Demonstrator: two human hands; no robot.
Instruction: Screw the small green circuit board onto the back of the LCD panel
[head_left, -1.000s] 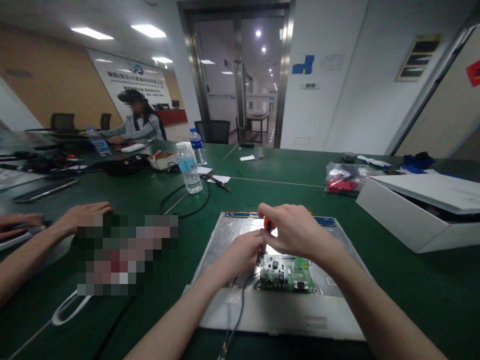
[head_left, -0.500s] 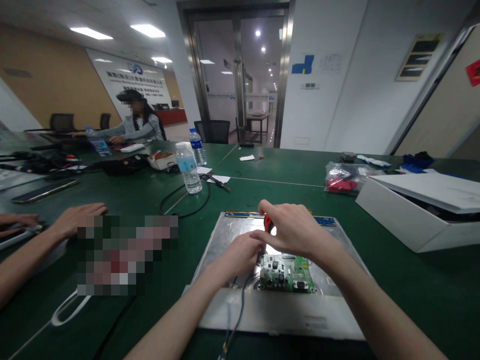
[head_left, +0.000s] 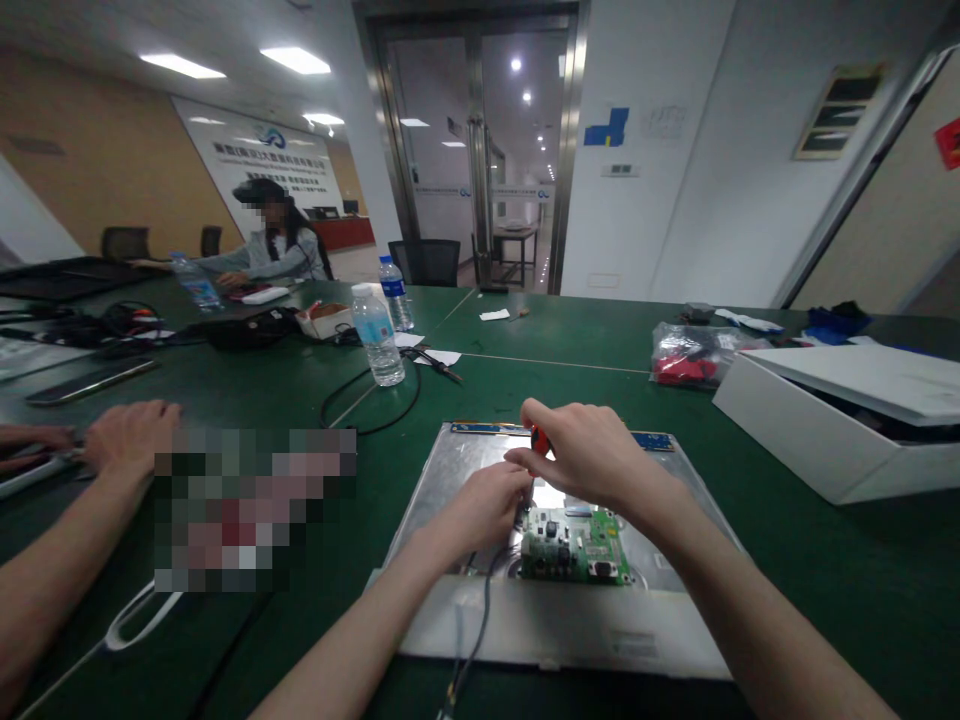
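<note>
The right hand (head_left: 592,455) is curled closed around the red-and-black handle of a small screwdriver (head_left: 537,440), held upright with the shaft aimed down at the left edge of the small green circuit board (head_left: 576,545). The tip itself is hidden behind the fingers. The left hand (head_left: 480,510) is pinched together at the shaft's lower end, just beside the board; whether a screw is steadied there cannot be told.

The board is seated low and near centre on the flat grey metal back panel of a display (head_left: 450,475), which lies face down on the green table top (head_left: 825,560). A thin grey cable (head_left: 480,610) is run from the board's left side toward the near edge.

For a clean turn, the shaft is best kept plumb over the screw, downward pressure held steady, and the left fingertips kept close to stop the tip slipping onto the components.

Further out: a clear plastic water bottle (head_left: 377,336), a looped black cable (head_left: 367,400), a white cardboard box with its lid ajar (head_left: 825,430). Another person's forearm (head_left: 67,520) is laid on the table to the left.
</note>
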